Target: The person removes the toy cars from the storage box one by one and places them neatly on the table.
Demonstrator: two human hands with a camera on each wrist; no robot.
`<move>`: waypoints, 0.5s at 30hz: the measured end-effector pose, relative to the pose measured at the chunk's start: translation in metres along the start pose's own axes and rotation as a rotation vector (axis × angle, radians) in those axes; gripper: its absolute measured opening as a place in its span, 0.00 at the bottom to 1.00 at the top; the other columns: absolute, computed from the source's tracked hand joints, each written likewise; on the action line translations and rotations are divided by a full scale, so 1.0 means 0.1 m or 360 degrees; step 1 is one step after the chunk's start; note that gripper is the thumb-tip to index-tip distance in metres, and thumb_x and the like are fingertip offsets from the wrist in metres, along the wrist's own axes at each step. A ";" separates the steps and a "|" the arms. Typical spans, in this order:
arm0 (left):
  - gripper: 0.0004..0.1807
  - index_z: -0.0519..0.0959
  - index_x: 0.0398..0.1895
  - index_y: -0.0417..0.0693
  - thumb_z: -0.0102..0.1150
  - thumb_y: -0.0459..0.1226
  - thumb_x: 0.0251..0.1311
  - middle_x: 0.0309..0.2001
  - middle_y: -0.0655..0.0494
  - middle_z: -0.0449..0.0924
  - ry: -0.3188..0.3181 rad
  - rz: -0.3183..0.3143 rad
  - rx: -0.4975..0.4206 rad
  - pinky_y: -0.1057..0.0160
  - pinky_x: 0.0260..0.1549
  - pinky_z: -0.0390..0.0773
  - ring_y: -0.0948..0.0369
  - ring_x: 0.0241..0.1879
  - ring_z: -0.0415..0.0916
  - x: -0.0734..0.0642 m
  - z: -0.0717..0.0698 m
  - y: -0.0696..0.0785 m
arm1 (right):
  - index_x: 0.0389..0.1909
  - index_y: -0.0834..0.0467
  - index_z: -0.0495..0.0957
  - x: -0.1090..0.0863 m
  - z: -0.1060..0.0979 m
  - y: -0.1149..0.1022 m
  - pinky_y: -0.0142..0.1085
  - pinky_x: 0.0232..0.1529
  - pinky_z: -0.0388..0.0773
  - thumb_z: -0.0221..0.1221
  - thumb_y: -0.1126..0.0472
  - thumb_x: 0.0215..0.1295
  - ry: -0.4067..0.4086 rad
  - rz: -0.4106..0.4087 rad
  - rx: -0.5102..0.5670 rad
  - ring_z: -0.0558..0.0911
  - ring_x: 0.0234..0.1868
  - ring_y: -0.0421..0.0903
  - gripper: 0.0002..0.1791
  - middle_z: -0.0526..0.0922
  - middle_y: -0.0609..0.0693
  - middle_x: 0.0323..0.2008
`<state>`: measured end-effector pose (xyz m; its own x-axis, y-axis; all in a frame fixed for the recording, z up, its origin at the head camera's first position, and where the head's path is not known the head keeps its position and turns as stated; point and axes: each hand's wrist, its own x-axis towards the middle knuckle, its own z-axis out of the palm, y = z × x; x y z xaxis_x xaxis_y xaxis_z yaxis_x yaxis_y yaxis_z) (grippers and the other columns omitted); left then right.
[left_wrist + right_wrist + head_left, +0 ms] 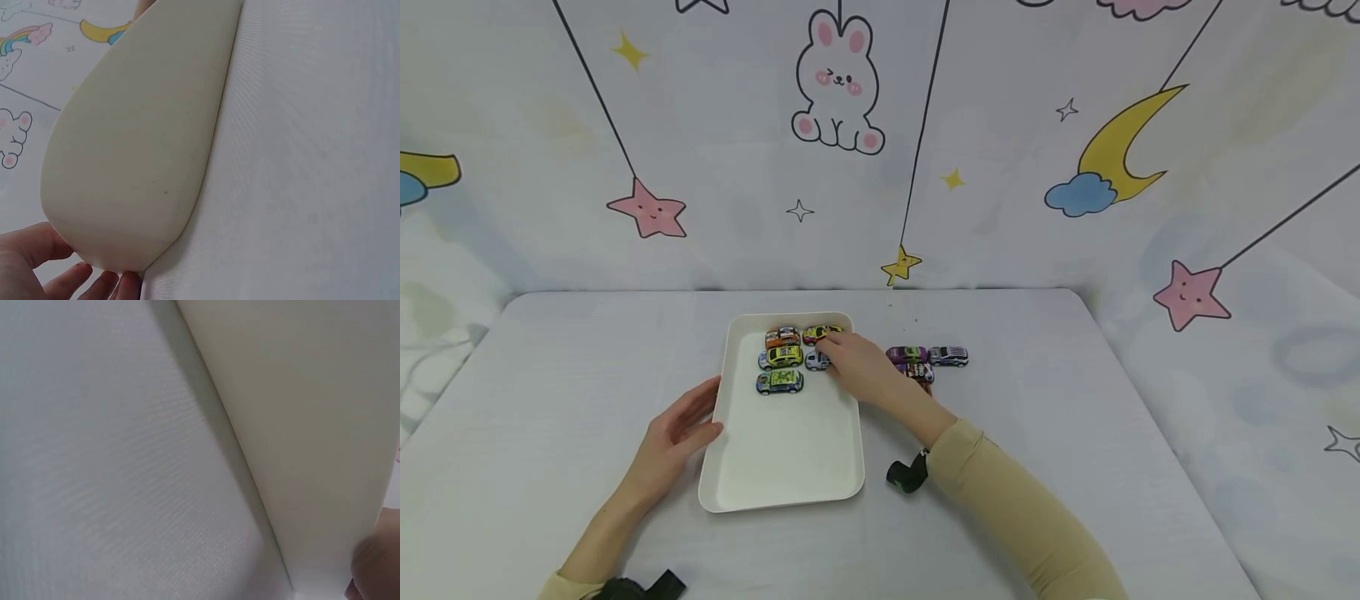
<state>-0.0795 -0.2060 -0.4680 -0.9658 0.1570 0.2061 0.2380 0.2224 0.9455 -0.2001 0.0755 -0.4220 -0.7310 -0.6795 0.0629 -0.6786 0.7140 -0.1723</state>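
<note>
A white tray (782, 450) lies on the table, with several small toy cars in its far half. My left hand (677, 437) rests against the tray's left side, its fingertips touching the tray wall (131, 156) in the left wrist view. Over the tray's far right part, my right hand (868, 371) pinches a light blue-grey toy car (816, 360), partly hidden by its fingers. Around that car sit a yellow car (784, 357), an orange car (782, 337), a green-and-blue car (779, 382) and a red-and-yellow car (820, 333).
Right of the tray, more toy cars stand close together, among them a purple one (906, 354) and a silver one (948, 356); the right forearm hides part of this group. A black strap piece (907, 473) shows beside the right sleeve. A patterned cloth (737, 167) hangs behind the table.
</note>
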 end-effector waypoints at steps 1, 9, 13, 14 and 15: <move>0.31 0.62 0.73 0.34 0.57 0.28 0.68 0.71 0.38 0.66 0.0000 0.0000 0.0002 0.79 0.56 0.74 0.76 0.64 0.68 0.00 0.00 0.00 | 0.58 0.59 0.78 0.00 0.00 0.00 0.40 0.60 0.79 0.61 0.65 0.69 0.0013 -0.0004 0.0013 0.82 0.55 0.49 0.17 0.82 0.53 0.53; 0.31 0.62 0.73 0.34 0.57 0.28 0.68 0.71 0.39 0.66 -0.0001 0.0005 0.0005 0.79 0.56 0.74 0.76 0.64 0.68 0.00 0.00 -0.01 | 0.59 0.61 0.77 -0.03 0.03 0.03 0.41 0.63 0.77 0.62 0.64 0.69 0.0087 -0.0007 0.0158 0.80 0.58 0.51 0.19 0.81 0.55 0.56; 0.31 0.62 0.73 0.33 0.57 0.27 0.68 0.71 0.42 0.66 0.0001 0.0010 -0.0003 0.79 0.56 0.74 0.76 0.64 0.68 -0.01 0.01 0.00 | 0.60 0.62 0.76 -0.05 0.04 0.05 0.44 0.64 0.76 0.61 0.65 0.69 0.0133 -0.0040 0.0254 0.79 0.60 0.54 0.19 0.80 0.57 0.58; 0.31 0.62 0.73 0.33 0.57 0.27 0.68 0.71 0.42 0.67 0.0002 0.0010 -0.0003 0.79 0.56 0.74 0.76 0.64 0.68 -0.01 0.01 0.00 | 0.59 0.62 0.76 -0.06 0.04 0.06 0.44 0.64 0.76 0.61 0.65 0.69 0.0157 -0.0063 0.0268 0.78 0.60 0.54 0.19 0.79 0.58 0.58; 0.31 0.62 0.73 0.33 0.57 0.27 0.68 0.71 0.43 0.67 0.0002 0.0011 -0.0005 0.79 0.56 0.74 0.76 0.64 0.68 -0.01 0.01 0.01 | 0.59 0.63 0.76 -0.07 0.05 0.07 0.44 0.64 0.76 0.61 0.65 0.69 0.0188 -0.0092 0.0279 0.78 0.60 0.54 0.18 0.80 0.58 0.58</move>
<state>-0.0785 -0.2053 -0.4678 -0.9643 0.1572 0.2131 0.2444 0.2182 0.9448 -0.1994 0.0841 -0.4285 -0.7017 -0.6865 0.1908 -0.7041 0.6272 -0.3329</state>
